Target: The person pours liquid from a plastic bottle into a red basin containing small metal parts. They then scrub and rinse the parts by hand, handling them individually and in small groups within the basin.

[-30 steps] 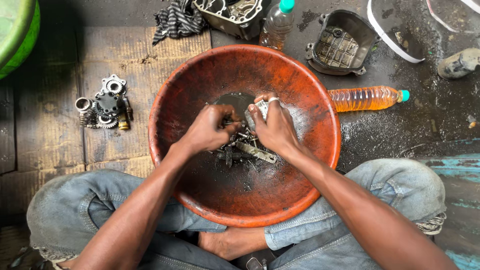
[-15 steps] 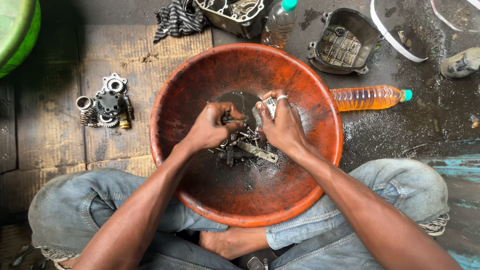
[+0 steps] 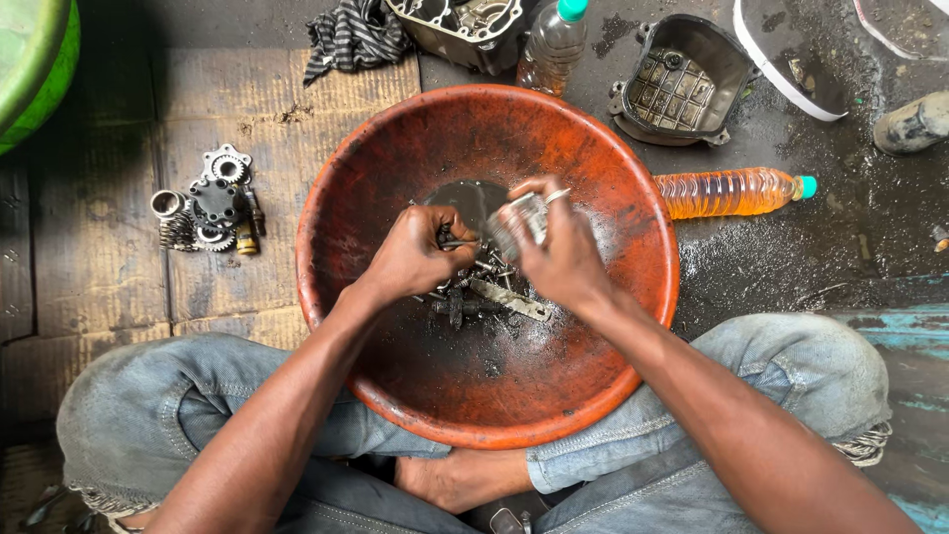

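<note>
A: What is seen in the middle of the frame?

B: A large orange basin (image 3: 395, 168) is set between the knees, and small metal parts (image 3: 484, 292) are heaped in dark liquid at its bottom. The left hand (image 3: 415, 255) is closed around a thin bolt-like piece (image 3: 457, 241), and the right hand (image 3: 561, 247) is curled around a small greyish part (image 3: 522, 220), held just above the heap.

A: How much of the cleaning can be judged done?

B: A cluster of gears and springs (image 3: 210, 210) is laid out on the cardboard (image 3: 99, 257) at the left of the frame, apart from the basin; it is likely finished, though that is only judged. Several pieces are left lying in the basin, so the work appears to be somewhere in the middle.

A: What has changed against the frame half a second ago?

B: The hands have been drawn slightly apart, and the right hand has been raised, so that the grey part is shown more plainly. The basin, the bottle of amber liquid (image 3: 732, 192) at the right and the black engine cover (image 3: 682, 84) at the upper right have not been moved.

A: Is the grip certain?

B: Both hands are seen firmly closed on their pieces.
</note>
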